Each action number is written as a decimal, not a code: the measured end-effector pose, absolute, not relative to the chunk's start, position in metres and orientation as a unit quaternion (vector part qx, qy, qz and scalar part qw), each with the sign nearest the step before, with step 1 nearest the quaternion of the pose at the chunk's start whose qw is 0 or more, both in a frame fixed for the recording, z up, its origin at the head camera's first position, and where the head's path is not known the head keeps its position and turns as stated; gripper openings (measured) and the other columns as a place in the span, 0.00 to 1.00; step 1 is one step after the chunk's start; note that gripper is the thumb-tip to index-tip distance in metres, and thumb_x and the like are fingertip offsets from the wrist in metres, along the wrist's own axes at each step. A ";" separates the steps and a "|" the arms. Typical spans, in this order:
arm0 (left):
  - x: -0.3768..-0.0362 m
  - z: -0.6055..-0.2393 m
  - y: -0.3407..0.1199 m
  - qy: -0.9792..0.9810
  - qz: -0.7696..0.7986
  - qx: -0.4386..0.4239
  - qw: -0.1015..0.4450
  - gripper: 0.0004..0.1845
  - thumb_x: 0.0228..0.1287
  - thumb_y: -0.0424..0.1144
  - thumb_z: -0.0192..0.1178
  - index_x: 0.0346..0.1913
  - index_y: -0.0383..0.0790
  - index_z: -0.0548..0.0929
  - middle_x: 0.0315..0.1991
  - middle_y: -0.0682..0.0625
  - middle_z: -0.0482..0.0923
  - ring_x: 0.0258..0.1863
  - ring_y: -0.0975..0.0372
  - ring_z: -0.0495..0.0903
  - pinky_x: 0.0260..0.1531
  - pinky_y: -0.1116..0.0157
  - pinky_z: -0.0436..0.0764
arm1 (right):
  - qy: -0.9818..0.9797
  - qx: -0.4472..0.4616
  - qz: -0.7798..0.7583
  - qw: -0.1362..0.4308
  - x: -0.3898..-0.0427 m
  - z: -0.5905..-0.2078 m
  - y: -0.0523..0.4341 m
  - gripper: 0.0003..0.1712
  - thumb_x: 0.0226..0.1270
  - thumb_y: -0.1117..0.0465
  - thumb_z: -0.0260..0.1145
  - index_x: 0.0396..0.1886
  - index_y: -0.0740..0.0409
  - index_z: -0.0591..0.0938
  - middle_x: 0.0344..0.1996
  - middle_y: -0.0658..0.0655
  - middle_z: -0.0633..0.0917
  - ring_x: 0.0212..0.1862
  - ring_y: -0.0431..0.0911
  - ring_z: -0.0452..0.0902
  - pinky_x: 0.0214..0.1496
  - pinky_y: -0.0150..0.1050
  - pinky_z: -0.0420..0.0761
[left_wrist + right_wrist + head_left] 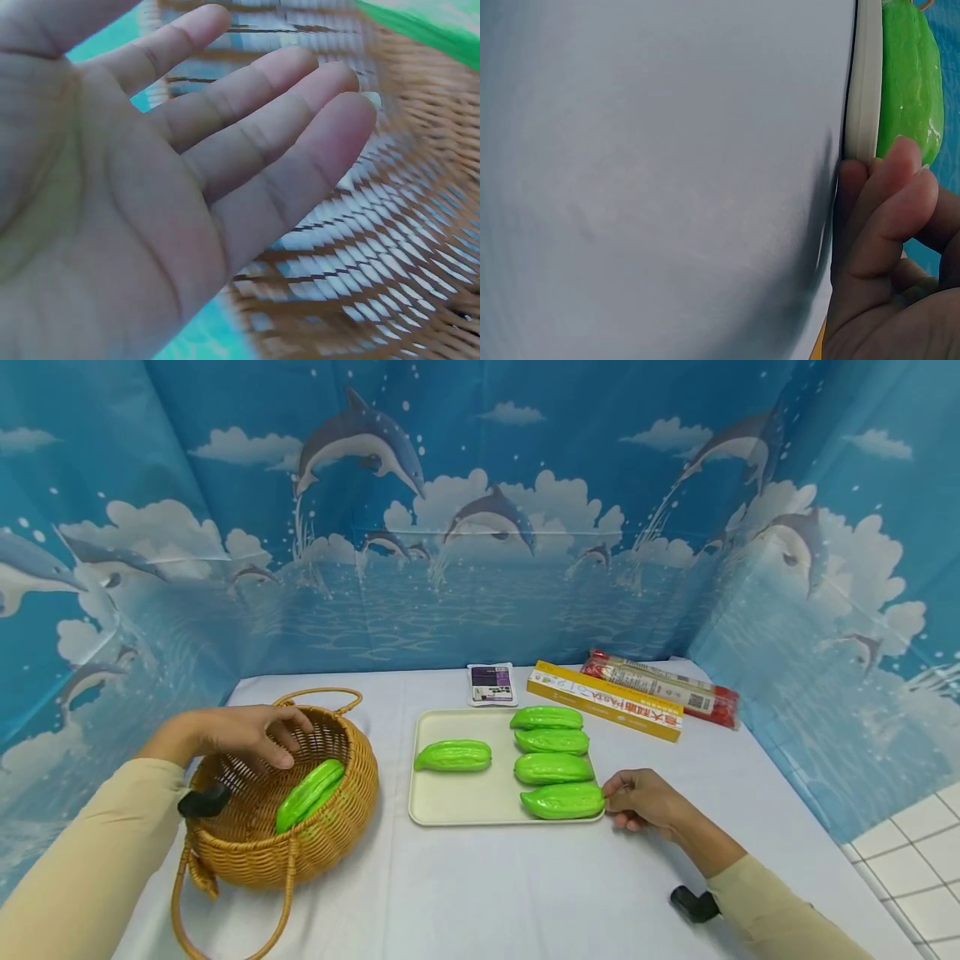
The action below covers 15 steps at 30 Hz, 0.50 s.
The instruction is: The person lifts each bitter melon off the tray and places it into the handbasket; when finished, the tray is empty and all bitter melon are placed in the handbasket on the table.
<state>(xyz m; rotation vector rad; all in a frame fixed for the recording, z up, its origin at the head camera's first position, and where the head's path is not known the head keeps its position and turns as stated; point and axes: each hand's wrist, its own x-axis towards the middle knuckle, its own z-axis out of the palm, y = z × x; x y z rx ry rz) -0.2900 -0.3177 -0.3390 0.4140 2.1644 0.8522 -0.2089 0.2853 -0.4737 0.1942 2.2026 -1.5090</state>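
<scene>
Six green gourds in all: one gourd (309, 794) lies tilted inside the basket (352, 793), leaning on its near-right wall, and five sit on the tray (450, 797) right of the basket. Of the tray's five, four are stacked in a column along its right side and one (453, 756) is alone on the left half. Left hand (243, 735) hovers palm-down over the basket's mouth, fingers (300, 142) straight and loosely spread, holding nothing; wrist view shows open palm with weave behind it, not touching the gourd as far as I can tell. Right hand (641, 800) rests on the worktop (525, 893) at the tray's near-right corner, fingers (892, 202) curled against the tray rim, just beside the nearest gourd (564, 801); it seems to steady the tray rather than grip the gourd, though contact with the gourd's tip can't be ruled out. Handling guess: gourds look like glossy moulded plastic, so probably light, stiff, a bit slippery, not fragile; ridged skin should give some purchase. Best hold is likely across the thick middle, thumb one side and fingers the other, not the tapered ends. Basket one lies deep and slanted, so reach from above. Beyond the tray: a small packet (492, 684) and two long boxes (603, 700).
</scene>
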 end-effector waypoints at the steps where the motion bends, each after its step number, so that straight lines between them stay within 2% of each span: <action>1: -0.287 -0.334 -0.319 0.846 0.347 0.162 0.371 0.43 0.66 0.45 0.70 0.76 0.35 0.59 0.69 0.29 0.65 0.62 0.46 0.76 0.54 0.49 0.82 | 0.801 0.071 -0.548 0.231 -0.209 -0.474 0.285 0.14 0.69 0.67 0.65 0.51 0.68 0.76 0.21 0.55 0.82 0.20 0.40 0.74 0.22 0.32 0.75; 4: -0.275 -0.318 -0.318 0.847 0.380 0.177 0.326 0.43 0.68 0.43 0.69 0.78 0.39 0.56 0.70 0.30 0.65 0.61 0.46 0.77 0.52 0.51 0.83 | 0.802 0.071 -0.545 0.233 -0.208 -0.474 0.285 0.14 0.70 0.67 0.65 0.51 0.68 0.76 0.21 0.55 0.82 0.20 0.40 0.74 0.22 0.32 0.76; 7: -0.256 -0.299 -0.297 0.857 0.401 0.198 0.255 0.44 0.69 0.45 0.68 0.80 0.47 0.54 0.69 0.33 0.67 0.61 0.46 0.79 0.50 0.53 0.84 | 0.802 0.069 -0.544 0.236 -0.207 -0.474 0.286 0.14 0.70 0.66 0.64 0.51 0.68 0.76 0.21 0.55 0.82 0.20 0.40 0.74 0.22 0.32 0.76; 11: -0.226 -0.286 -0.241 0.855 0.439 0.224 0.162 0.43 0.70 0.46 0.67 0.81 0.51 0.55 0.67 0.39 0.70 0.62 0.44 0.77 0.53 0.52 0.83 | 0.801 0.065 -0.545 0.238 -0.207 -0.474 0.287 0.15 0.70 0.66 0.65 0.52 0.68 0.76 0.21 0.55 0.82 0.21 0.40 0.74 0.22 0.32 0.76; 15: -0.200 -0.299 -0.182 0.835 0.492 0.214 0.122 0.41 0.67 0.47 0.69 0.79 0.53 0.60 0.66 0.44 0.73 0.64 0.48 0.75 0.59 0.50 0.79 | 0.799 0.064 -0.549 0.238 -0.209 -0.474 0.286 0.16 0.69 0.66 0.65 0.53 0.69 0.76 0.21 0.55 0.82 0.20 0.40 0.75 0.22 0.32 0.76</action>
